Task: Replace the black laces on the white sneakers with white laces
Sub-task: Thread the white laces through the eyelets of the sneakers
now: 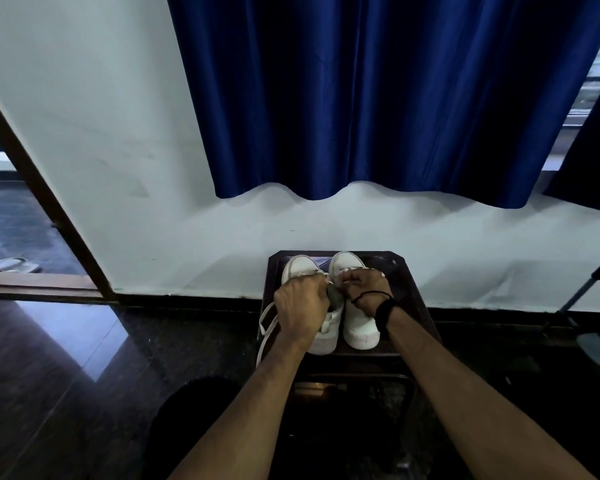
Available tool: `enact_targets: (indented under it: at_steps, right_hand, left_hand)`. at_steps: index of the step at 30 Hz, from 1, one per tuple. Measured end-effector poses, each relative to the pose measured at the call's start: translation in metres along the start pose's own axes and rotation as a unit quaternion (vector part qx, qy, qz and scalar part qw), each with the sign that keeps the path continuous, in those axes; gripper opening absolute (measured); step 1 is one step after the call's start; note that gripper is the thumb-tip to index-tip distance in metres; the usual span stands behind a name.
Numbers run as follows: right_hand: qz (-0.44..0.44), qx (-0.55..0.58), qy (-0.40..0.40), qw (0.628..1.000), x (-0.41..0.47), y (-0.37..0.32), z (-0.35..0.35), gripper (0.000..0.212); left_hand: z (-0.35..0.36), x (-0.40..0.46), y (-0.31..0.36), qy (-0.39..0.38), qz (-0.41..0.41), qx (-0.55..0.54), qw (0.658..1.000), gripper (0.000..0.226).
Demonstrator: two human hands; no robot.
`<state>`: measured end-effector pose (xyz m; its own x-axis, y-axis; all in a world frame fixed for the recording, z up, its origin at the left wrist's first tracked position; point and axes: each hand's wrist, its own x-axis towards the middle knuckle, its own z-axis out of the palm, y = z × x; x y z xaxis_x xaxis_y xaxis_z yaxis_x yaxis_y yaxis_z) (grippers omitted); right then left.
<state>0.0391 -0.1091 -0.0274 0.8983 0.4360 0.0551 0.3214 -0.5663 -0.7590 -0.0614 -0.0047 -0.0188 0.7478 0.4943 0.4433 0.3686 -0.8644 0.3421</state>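
Hands gripping sneakers

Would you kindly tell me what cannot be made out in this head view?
- Lacing of the left sneaker: covered by the left hand.
- What the right hand pinches: hidden by curled fingers.
- Right sneaker eyelets: too small, dim.
- White lace: its lower end passes behind the left forearm.

- I see the two white sneakers as smooth, matt, leather-like.
- The white lace looks like flat woven cloth.
- The small table under them is dark wood with a dull sheen.
- The blue curtain is satiny, glossy cloth.
- The floor is dark, polished and reflective.
- The wall is matt painted plaster, scuffed.
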Motion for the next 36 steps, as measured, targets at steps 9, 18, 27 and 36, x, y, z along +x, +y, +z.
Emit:
enact_targets:
  at_steps: [9,18,27,36]
  right_hand:
    - [0.030,0.037,0.008,0.999,0.001,0.002,0.004,0.009]
    - [0.015,0.025,0.005,1.000,0.005,0.010,0.009,0.003]
    - [0.037,0.029,-0.011,0.999,-0.001,0.005,0.006,0.017]
    - [0.026,0.018,0.001,1.000,-0.009,-0.001,0.001,0.016]
  left_hand:
    - [0.004,0.003,0.000,-0.011,-0.067,-0.059,0.996,0.020]
    - [0.005,0.005,0.006,-0.001,-0.025,-0.009,1.000,0.019]
    - [0.000,0.010,0.002,-0.083,0.056,0.063,0.993,0.026]
    - [-0.002,0.010,0.009,-0.093,-0.013,0.032,0.995,0.023]
